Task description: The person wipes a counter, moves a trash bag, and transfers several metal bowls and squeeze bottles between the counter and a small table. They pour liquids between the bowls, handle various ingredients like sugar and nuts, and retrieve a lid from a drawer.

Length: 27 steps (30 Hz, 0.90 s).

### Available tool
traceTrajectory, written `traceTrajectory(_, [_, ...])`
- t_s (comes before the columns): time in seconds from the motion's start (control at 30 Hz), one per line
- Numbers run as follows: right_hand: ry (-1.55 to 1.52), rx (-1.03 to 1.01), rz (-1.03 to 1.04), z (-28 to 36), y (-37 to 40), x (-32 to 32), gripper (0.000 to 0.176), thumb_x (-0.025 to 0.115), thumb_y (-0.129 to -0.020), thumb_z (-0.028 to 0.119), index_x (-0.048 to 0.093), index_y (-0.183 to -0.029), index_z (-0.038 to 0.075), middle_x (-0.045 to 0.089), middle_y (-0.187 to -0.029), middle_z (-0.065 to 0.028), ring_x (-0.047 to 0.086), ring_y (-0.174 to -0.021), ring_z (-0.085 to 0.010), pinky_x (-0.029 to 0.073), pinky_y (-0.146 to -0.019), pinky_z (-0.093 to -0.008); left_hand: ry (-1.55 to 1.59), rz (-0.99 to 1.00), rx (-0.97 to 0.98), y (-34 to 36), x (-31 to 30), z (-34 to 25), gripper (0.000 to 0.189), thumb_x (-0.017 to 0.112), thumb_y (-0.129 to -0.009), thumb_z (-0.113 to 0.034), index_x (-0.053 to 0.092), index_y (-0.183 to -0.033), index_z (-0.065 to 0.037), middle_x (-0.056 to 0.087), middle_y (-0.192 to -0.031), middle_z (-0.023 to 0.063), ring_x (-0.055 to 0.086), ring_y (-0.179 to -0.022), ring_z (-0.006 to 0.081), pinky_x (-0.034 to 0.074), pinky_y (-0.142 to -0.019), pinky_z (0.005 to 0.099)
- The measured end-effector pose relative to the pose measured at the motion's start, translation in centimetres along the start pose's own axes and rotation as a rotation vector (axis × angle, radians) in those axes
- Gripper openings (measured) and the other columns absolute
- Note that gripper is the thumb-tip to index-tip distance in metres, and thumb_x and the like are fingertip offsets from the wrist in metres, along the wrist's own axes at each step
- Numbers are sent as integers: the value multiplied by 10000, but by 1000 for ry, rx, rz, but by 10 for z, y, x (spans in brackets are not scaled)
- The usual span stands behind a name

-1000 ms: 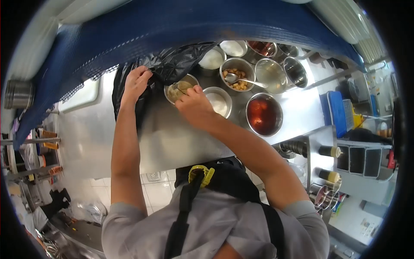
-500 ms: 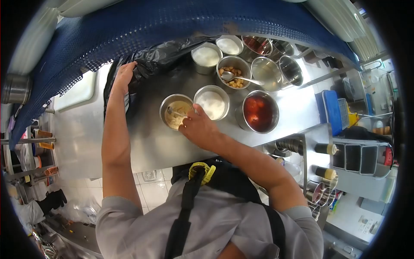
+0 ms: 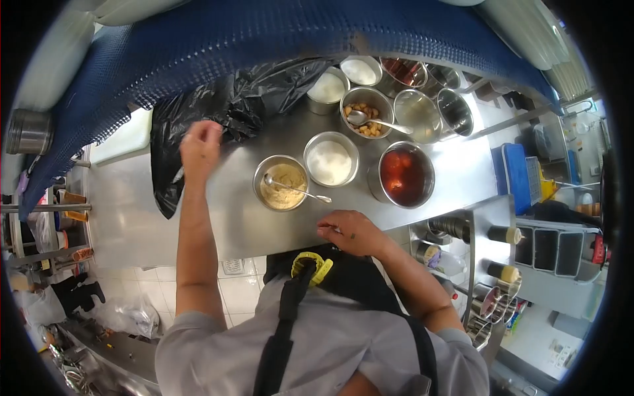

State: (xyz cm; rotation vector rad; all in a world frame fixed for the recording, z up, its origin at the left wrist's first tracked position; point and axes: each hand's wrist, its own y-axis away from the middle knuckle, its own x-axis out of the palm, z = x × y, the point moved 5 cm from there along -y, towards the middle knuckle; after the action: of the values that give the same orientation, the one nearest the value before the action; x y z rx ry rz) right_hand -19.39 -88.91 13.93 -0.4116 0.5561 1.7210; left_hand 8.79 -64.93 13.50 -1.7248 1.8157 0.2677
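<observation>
My left hand (image 3: 200, 148) is raised over a crumpled black plastic bag (image 3: 244, 109), its fingers drawn together; whether the bag is pinched in them is hidden. My right hand (image 3: 351, 232) hovers at the table's front edge with fingers curled and nothing visible in them. Just left of it stands a metal pot of pale beige paste (image 3: 284, 185), with a spoon (image 3: 317, 197) resting across its rim. Beside that pot is another with a white substance (image 3: 330, 160). Farther right, a larger pot holds red contents in liquid (image 3: 400, 177).
Behind these stand a pot of brown chunks (image 3: 365, 115) with a spoon and several more metal pots, two with white contents. A blue mesh (image 3: 264, 39) hangs across the top. A white board (image 3: 125, 140) lies at left. Squeeze bottles (image 3: 505, 234) sit on the right-hand shelf.
My right hand has let go of the spoon in the paste and drawn back toward my body. My left hand has moved down and nearer, and the black bag now spreads wider over the table.
</observation>
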Motion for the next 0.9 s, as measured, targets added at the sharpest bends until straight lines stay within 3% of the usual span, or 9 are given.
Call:
traceTrajectory(0.07, [50,-16,12,4,2,-1,222,600,-910,271,683,-958,71,665,-839,-141,626,-803,-358,505,-751,-420,19,-302,-14,-38,-32,33,487,706,-839,-316,600,-1201,-8,684,-1065,158,650,-998,281,494,-881,379])
traceTrajectory(0.13, [8,72,181,20,-2,-10,215,616,-906,262,686,-985,74,667,-836,-141,630,-785,-337,506,-738,-398,-841,-645,-98,-53,-52,42,850,714,-794,-449,364,-1428,-4,603,-1246,203,547,-1198,367,412,-1007,508])
traceTrajectory(0.17, [-2,110,258,29,-6,-19,214,624,-904,257,687,-998,75,669,-835,-141,632,-777,-326,506,-731,-387,-747,-274,-416,-69,-53,77,1064,704,-752,-532,166,-1501,-1,531,-1346,231,449,-1278,453,317,-1049,622])
traceTrajectory(0.3, [-78,154,130,49,-15,-55,258,642,-934,161,654,-1156,31,686,-944,-86,640,-853,-143,507,-759,-285,-107,88,103,-46,-16,23,326,624,-853,-229,689,-1089,-14,707,-995,195,680,-940,310,519,-824,397])
traceTrajectory(0.43, [-709,120,-346,17,-58,-65,607,716,-863,222,468,-1364,-14,629,-1189,-122,608,-1030,-191,490,-888,-320,103,148,933,76,32,-160,169,659,-727,-92,646,-895,-84,591,-980,99,575,-951,324,480,-790,478])
traceTrajectory(0.5, [-839,198,-499,10,-88,-74,711,724,-839,174,383,-1423,-44,558,-1288,-134,559,-1122,-205,471,-938,-323,181,472,957,102,47,-185,123,690,-775,-127,653,-887,-92,588,-1086,148,574,-1030,337,464,-861,488])
traceTrajectory(0.67, [-1110,353,-461,-21,-100,-75,507,637,-807,103,529,-1294,14,616,-1173,-116,589,-1068,-234,475,-932,-363,478,469,466,82,36,-157,74,664,-781,-86,665,-845,-48,656,-785,152,666,-751,346,531,-692,401])
traceTrajectory(0.73, [-1298,412,-500,-14,-91,-73,346,609,-823,121,614,-1162,55,673,-1041,-86,639,-945,-253,505,-885,-388,164,99,340,31,33,-104,143,627,-859,-176,643,-898,-39,668,-887,161,648,-820,334,520,-715,417])
traceTrajectory(0.9, [-1283,540,-572,0,-88,-66,336,597,-822,191,628,-1134,71,679,-1045,-76,635,-964,-268,491,-913,-400,-38,269,52,-10,89,-24,272,650,-842,-237,673,-994,-13,685,-990,217,653,-945,383,515,-795,445])
